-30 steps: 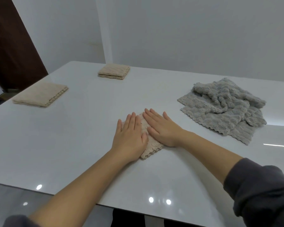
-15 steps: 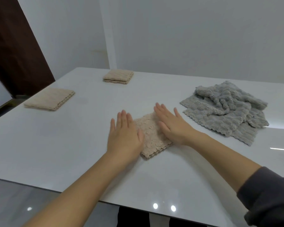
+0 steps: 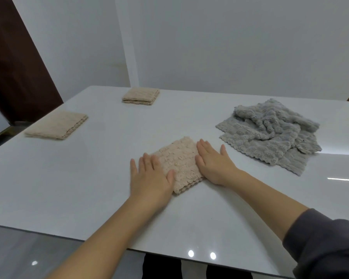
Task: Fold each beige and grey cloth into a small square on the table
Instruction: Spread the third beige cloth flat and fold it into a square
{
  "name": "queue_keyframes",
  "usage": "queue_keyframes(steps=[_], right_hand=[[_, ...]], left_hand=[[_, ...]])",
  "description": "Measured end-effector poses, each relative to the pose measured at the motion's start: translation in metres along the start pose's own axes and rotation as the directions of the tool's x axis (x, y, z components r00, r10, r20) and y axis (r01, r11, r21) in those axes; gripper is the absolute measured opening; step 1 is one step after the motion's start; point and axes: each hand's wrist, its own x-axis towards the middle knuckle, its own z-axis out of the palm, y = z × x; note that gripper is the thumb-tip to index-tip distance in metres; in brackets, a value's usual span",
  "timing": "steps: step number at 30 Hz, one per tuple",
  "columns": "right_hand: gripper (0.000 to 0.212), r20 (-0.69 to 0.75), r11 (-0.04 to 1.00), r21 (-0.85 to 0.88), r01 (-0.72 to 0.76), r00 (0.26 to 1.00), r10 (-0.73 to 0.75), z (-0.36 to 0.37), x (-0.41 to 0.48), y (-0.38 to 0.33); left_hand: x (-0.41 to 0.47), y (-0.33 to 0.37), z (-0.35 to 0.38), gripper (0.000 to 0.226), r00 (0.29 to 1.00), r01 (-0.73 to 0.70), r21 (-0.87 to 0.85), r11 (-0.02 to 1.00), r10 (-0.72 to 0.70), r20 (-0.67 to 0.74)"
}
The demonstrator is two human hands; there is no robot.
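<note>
Both hands lie flat with straight fingers, grasping nothing: the left hand (image 3: 149, 176) and right hand (image 3: 214, 162) press opposite edges of the folded beige cloth (image 3: 179, 164), a nubbly square at mid-frame on the white desk (image 3: 89, 178); the crumpled grey cloth (image 3: 270, 133) lies right of it

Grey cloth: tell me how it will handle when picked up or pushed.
Probably floppy: the grey cloth lies crumpled in soft ridges, so it should droop from any pinch. Likely light, being thin at its scalloped edge. It may slide easily if pushed, since the table looks glossy.
</note>
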Motion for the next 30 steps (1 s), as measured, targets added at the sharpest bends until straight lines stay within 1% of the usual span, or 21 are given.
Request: queue_keyframes(steps=[2,3,5,6,8,11,15,18,20,22,24,26,28,30], right_hand=[[0.057,-0.080,0.994,0.075,-0.085,0.993,0.091,-0.003,-0.010,-0.003],[0.056,-0.151,0.988,0.109,-0.113,0.980,0.128,-0.006,-0.016,-0.006],[0.052,-0.287,0.974,0.171,-0.148,0.938,0.193,-0.011,-0.033,-0.014],[0.049,-0.322,0.969,0.192,-0.158,0.922,0.214,-0.013,-0.043,-0.019],[0.046,-0.297,0.969,0.179,-0.172,0.929,0.220,-0.014,-0.058,-0.028],[0.046,-0.225,0.971,0.184,-0.153,0.955,0.193,-0.009,-0.061,-0.033],[0.047,-0.273,0.974,0.209,-0.085,0.952,0.141,-0.012,-0.041,-0.033],[0.047,-0.248,0.972,0.233,-0.034,0.964,0.093,-0.016,-0.024,-0.026],[0.049,-0.274,0.980,0.201,-0.001,0.960,0.057,-0.018,-0.018,-0.022],[0.052,-0.279,0.991,0.113,0.072,0.960,-0.038,-0.018,-0.016,-0.023],[0.055,-0.197,0.984,0.019,0.177,0.966,-0.170,-0.014,-0.014,-0.027],[0.056,-0.108,0.973,-0.038,0.229,0.967,-0.232,-0.006,-0.012,-0.029],[0.057,-0.050,0.977,-0.048,0.209,0.976,-0.211,0.002,-0.010,-0.028],[0.058,-0.037,0.983,-0.038,0.178,0.983,-0.179,0.010,-0.009,-0.026]], left_hand=[[0.009,-0.007,-0.011,0.073,1.000,0.027,-0.004,1.000,-0.027,0.001],[0.016,-0.009,-0.017,0.070,1.000,-0.005,-0.044,0.999,0.004,-0.021],[0.029,-0.012,-0.025,0.062,0.990,-0.130,-0.164,0.978,0.120,-0.069],[0.034,-0.012,-0.028,0.059,0.983,-0.179,-0.210,0.961,0.166,-0.076],[0.037,-0.013,-0.030,0.054,0.976,-0.209,-0.238,0.948,0.190,-0.104],[0.032,-0.017,-0.026,0.052,0.970,-0.198,-0.181,0.963,0.166,-0.175],[0.006,-0.023,-0.024,0.058,0.972,-0.174,-0.097,0.980,0.156,-0.173],[-0.014,-0.022,-0.028,0.048,0.949,-0.243,-0.101,0.965,0.215,-0.232],[-0.014,-0.022,-0.033,0.044,0.940,-0.243,-0.146,0.959,0.196,-0.280],[-0.007,-0.022,-0.035,0.049,0.937,-0.207,-0.158,0.965,0.149,-0.316],[0.004,-0.012,-0.032,0.056,0.949,-0.207,-0.161,0.965,0.158,-0.273],[0.013,0.002,-0.022,0.060,0.957,-0.251,-0.132,0.959,0.226,-0.181],[0.020,0.010,-0.009,0.061,0.950,-0.301,-0.100,0.948,0.289,-0.120],[0.026,0.010,0.002,0.061,0.949,-0.311,-0.109,0.944,0.304,-0.081]])
